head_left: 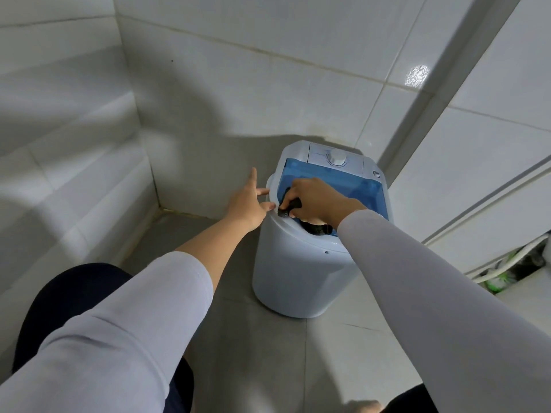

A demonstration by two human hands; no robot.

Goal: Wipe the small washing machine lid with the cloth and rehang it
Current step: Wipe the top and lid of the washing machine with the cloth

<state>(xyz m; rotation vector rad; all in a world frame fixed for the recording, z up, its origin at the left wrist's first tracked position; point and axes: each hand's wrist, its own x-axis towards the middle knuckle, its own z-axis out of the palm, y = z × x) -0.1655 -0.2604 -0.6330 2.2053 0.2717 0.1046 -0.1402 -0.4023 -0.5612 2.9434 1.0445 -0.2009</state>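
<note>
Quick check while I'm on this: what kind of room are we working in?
Most likely a bathroom or laundry corner. Glossy white wall tiles run down to a grey tiled floor, a small washing machine stands on it, and hoses lie at the far right.

Right hand (313,201) with dark cloth (316,228) on blue lid (337,181)
</note>
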